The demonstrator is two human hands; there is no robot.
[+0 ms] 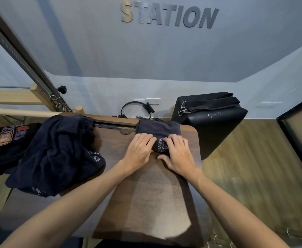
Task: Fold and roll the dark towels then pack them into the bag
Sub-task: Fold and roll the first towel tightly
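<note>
From the head camera, a dark towel point(158, 128) lies at the far end of a brown wooden table point(146, 194), its near end turned up into a roll that shows white lettering between the two hands; the flat, unrolled part stretches away towards the table's far edge. The left hand point(139, 150) rests on the left end of the roll, fingers curled over the top of it, so its grip is narrow and holds the towel; the right hand point(178, 154) covers the right end, fingers bent over the roll and thumb lying on the table just beside it, its grip likewise closed round the towel. Both forearms reach in from the lower corners of the view.

To the left, a heap of dark towels point(57, 154) is piled loosely on the table, spilling over its left edge; white printing shows on one fold near the hands. Further left, touching the heap, lies a black bag point(5, 140) with an orange and white printed badge; whether it is open cannot be told.

Beyond the table's right corner stands a black padded box point(212, 120) on the wood-patterned floor point(254, 167), with black straps and metal clips draped on top. A white wall socket point(153, 101) sits low on the wall point(146, 59), a black ring-shaped handle point(136, 108) hanging before it; large raised letters point(170, 14) above read STATION.
</note>
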